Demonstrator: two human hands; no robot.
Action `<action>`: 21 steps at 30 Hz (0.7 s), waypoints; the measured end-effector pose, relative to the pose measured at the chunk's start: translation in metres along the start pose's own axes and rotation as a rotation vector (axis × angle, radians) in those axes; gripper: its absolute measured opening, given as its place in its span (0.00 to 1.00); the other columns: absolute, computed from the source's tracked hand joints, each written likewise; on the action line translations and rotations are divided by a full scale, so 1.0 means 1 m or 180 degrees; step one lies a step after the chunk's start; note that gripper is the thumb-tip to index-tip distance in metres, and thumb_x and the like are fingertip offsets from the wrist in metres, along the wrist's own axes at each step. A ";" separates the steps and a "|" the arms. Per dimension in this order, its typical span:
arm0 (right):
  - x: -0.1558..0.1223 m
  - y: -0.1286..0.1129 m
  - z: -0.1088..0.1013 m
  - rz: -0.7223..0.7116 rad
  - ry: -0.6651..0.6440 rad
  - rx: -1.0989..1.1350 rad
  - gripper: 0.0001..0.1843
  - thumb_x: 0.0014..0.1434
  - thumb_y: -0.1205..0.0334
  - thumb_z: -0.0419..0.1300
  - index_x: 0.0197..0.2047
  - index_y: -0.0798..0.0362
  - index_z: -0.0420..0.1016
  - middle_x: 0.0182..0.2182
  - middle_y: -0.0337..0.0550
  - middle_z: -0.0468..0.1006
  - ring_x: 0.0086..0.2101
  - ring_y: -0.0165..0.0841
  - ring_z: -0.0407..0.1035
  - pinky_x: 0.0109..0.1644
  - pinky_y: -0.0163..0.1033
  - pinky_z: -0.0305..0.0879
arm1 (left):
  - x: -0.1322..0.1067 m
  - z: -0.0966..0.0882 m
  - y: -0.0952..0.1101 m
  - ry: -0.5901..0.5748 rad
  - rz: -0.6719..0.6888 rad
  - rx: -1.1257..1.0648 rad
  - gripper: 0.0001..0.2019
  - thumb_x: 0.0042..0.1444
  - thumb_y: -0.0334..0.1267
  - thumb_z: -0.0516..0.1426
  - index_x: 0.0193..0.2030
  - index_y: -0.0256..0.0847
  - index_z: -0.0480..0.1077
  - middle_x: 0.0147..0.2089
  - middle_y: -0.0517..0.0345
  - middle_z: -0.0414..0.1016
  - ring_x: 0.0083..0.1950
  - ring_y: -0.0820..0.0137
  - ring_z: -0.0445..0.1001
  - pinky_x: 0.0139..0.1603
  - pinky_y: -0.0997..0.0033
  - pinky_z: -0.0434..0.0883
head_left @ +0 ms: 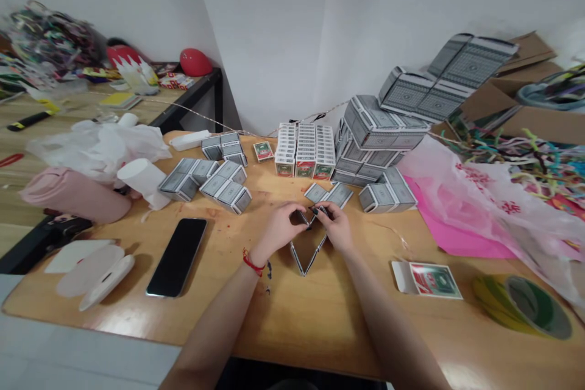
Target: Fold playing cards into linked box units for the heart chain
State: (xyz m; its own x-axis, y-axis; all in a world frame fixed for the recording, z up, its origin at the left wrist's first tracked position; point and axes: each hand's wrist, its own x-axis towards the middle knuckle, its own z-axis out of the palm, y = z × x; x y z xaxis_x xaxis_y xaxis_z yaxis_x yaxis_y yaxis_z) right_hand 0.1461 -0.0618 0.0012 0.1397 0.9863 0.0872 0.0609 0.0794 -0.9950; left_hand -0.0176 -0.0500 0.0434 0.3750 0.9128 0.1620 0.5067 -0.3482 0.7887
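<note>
1. A hollow card frame (297, 258) was held at the table (311, 317), near patterned grey blocks (340, 195).
2. Its walls were bent into a pointed outline with pale edges.
3. Its far side was pinched by the left hand (281, 228) and right hand (337, 228).

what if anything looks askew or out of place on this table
The tall stack of grey card blocks at the back right looks lopsided: its upper blocks jut rightward beyond the lower ones. Nearer the front right, a card box lies flat with its flap open, apart from the neat rows of boxes.
</note>
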 end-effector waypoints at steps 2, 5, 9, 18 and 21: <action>-0.001 0.000 0.001 0.0029 0.0039 -0.0017 0.11 0.48 0.56 0.59 0.36 0.51 0.71 0.33 0.41 0.74 0.35 0.34 0.67 0.41 0.39 0.61 | 0.000 0.001 -0.001 0.0039 -0.0014 -0.0004 0.14 0.42 0.32 0.61 0.38 0.42 0.69 0.41 0.59 0.75 0.42 0.68 0.72 0.46 0.66 0.68; -0.002 -0.001 0.003 0.0066 0.0134 -0.0015 0.12 0.48 0.55 0.59 0.35 0.52 0.71 0.33 0.41 0.74 0.34 0.34 0.66 0.40 0.39 0.61 | 0.000 0.003 -0.003 0.0097 -0.0014 -0.0017 0.14 0.41 0.32 0.61 0.38 0.42 0.70 0.40 0.59 0.75 0.42 0.68 0.72 0.46 0.66 0.68; -0.003 0.000 0.006 0.0089 0.0346 -0.0025 0.12 0.48 0.55 0.59 0.35 0.52 0.70 0.31 0.41 0.72 0.33 0.33 0.65 0.39 0.38 0.61 | 0.000 0.004 -0.005 0.0242 -0.0010 -0.0036 0.13 0.41 0.32 0.61 0.37 0.42 0.70 0.40 0.57 0.75 0.42 0.66 0.72 0.46 0.64 0.67; -0.007 -0.003 0.011 0.0153 0.0586 -0.0137 0.13 0.48 0.53 0.60 0.33 0.53 0.69 0.28 0.39 0.71 0.30 0.31 0.64 0.37 0.37 0.60 | 0.000 0.003 -0.007 0.0354 -0.0058 0.0012 0.12 0.41 0.32 0.61 0.36 0.42 0.70 0.40 0.56 0.74 0.43 0.66 0.70 0.47 0.63 0.66; -0.008 -0.003 0.012 0.0170 0.0647 -0.0145 0.13 0.47 0.53 0.60 0.32 0.53 0.69 0.27 0.38 0.70 0.29 0.31 0.63 0.36 0.37 0.60 | 0.001 0.003 -0.007 0.0384 -0.0072 0.0017 0.12 0.42 0.31 0.60 0.36 0.42 0.69 0.41 0.56 0.73 0.44 0.66 0.70 0.48 0.64 0.66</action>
State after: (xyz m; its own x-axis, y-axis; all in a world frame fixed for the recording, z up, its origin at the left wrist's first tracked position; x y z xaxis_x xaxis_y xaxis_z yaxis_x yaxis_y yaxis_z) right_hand 0.1331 -0.0679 0.0031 0.3401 0.9392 0.0472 0.0921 0.0167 -0.9956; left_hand -0.0182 -0.0472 0.0360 0.2676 0.9393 0.2146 0.5183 -0.3281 0.7898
